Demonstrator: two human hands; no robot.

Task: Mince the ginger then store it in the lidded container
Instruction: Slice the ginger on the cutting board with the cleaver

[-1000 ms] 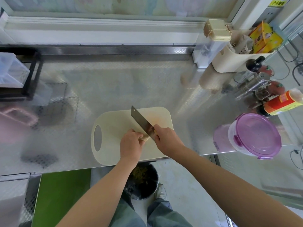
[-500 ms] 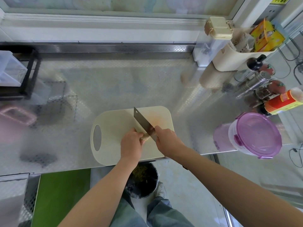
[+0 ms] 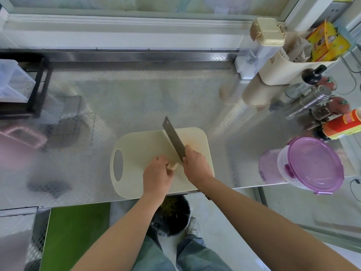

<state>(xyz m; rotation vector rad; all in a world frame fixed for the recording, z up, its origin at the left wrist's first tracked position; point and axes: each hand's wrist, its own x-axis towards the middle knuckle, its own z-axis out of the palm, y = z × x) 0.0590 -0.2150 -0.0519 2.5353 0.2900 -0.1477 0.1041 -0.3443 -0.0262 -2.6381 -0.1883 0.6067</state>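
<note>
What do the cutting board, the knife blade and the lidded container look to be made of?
Cream rounded cutting board: likely plastic, matte, uniform colour, moulded handle hole. Rectangular cleaver blade: probably steel, dull grey sheen. Round container with purple lid: translucent plastic, glossy; light shows through, clip tabs on rim.

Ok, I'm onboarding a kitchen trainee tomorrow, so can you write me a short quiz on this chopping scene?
1. What does the left hand hold down on the cutting board?
2. The cleaver is gripped by: A) the left hand, B) the right hand, C) neither.
3. True or false: the lidded container stands closed on the counter, to the right of the cutting board.

Key: 1. The ginger. 2. B. 3. True.
</note>
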